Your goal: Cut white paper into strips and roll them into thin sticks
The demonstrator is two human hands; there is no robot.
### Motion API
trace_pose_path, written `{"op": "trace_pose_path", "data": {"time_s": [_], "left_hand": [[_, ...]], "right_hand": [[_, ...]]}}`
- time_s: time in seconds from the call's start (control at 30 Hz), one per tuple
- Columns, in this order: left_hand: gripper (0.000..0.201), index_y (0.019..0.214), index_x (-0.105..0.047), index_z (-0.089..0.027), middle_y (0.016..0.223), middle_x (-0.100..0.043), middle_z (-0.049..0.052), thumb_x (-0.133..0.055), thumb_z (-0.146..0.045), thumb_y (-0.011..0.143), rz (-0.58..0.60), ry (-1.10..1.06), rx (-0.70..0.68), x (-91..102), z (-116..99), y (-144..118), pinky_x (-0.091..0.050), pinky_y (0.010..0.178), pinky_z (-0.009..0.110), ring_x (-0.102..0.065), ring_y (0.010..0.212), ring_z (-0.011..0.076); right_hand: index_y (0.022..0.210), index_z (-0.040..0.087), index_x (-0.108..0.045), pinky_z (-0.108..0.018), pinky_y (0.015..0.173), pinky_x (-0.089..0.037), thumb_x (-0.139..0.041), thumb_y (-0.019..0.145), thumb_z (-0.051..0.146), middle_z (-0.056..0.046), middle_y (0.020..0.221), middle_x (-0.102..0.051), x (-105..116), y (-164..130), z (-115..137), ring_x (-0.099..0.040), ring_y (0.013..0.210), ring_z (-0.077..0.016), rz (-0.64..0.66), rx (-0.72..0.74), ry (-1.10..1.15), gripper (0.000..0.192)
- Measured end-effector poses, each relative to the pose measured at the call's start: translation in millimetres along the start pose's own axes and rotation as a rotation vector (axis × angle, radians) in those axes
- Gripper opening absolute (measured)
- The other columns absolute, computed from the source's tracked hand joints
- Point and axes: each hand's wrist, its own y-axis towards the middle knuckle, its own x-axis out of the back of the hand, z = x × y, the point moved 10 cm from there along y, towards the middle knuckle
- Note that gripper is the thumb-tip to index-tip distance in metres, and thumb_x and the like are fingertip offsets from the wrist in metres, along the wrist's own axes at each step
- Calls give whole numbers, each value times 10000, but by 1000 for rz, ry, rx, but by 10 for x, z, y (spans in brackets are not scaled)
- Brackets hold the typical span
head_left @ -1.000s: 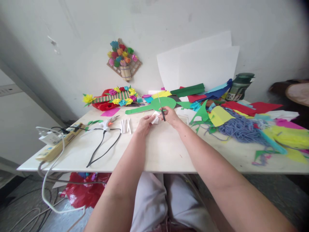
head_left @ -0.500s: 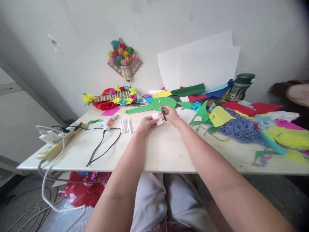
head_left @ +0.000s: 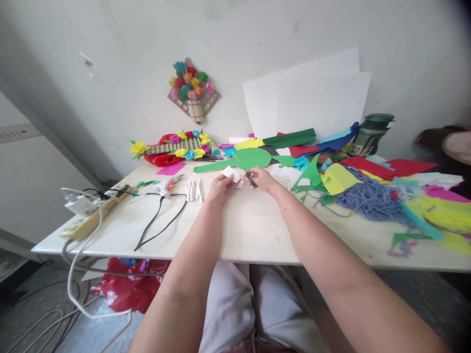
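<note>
My left hand [head_left: 222,188] pinches a small piece of white paper [head_left: 231,172] above the middle of the table. Close by on the right, my right hand [head_left: 262,180] is closed round a pair of scissors [head_left: 250,179], its blades pointing up and to the left, towards the paper. Whether the blades touch the paper I cannot tell. Just behind the hands lies a green round shape [head_left: 252,158] with a long strip to its left. Several white rolled sticks [head_left: 194,190] rest left of my left hand.
A glue gun [head_left: 164,189] with a black cord and a power strip [head_left: 93,214] occupy the table's left. Blue-grey yarn [head_left: 371,198] and coloured paper scraps crowd the right. A flower-covered woven piece [head_left: 172,146] stands at the back left, a dark green bottle [head_left: 371,135] at the back right.
The white paper has turned and moved a little left and up with my left hand. The scissors have tilted further left, and a gap shows between the hands.
</note>
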Motion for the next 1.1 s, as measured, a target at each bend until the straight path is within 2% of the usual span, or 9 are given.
{"op": "trace_pose_path", "data": {"time_s": [0.23, 0.43, 0.6, 0.8, 1.1], "left_hand": [[124, 865, -643, -99, 822, -682, 65, -633, -74, 744, 17, -18, -30, 5, -15, 20, -534, 768, 264, -641, 707, 115], [59, 822, -630, -85, 761, -677, 61, -577, -71, 800, -26, -93, -38, 20, -56, 0, -546, 745, 248, -647, 661, 105], [95, 726, -617, -70, 684, -649, 48, -569, -57, 807, -61, -146, -47, 43, -70, -2, -547, 810, 284, -646, 644, 103], [92, 730, -620, -75, 683, -645, 52, -583, -92, 813, -86, -158, -30, 81, -51, 20, -542, 826, 281, -655, 672, 111], [84, 716, -618, -78, 694, -648, 42, -602, -89, 798, -73, -166, -98, 90, -92, 18, -530, 875, 308, -648, 680, 100]], "right_hand": [[776, 162, -631, -186, 396, -392, -749, 611, 434, 43, 512, -545, -5, 10, -43, -475, 410, -73, 23, 3, -113, 339], [734, 144, -598, -169, 353, -350, -705, 668, 484, 31, 502, -543, -67, -41, -15, -463, 355, -56, 98, -24, -54, 363], [715, 143, -557, -157, 339, -338, -718, 672, 465, 45, 474, -519, -142, -151, 78, -452, 356, -50, 173, -81, 17, 363], [712, 147, -542, -156, 340, -331, -696, 705, 460, 38, 507, -531, -173, -165, 80, -456, 365, -47, 218, -90, -17, 348], [720, 153, -542, -157, 345, -324, -653, 753, 414, 39, 540, -531, -207, -186, 65, -423, 354, -33, 253, -111, -89, 285]]}}
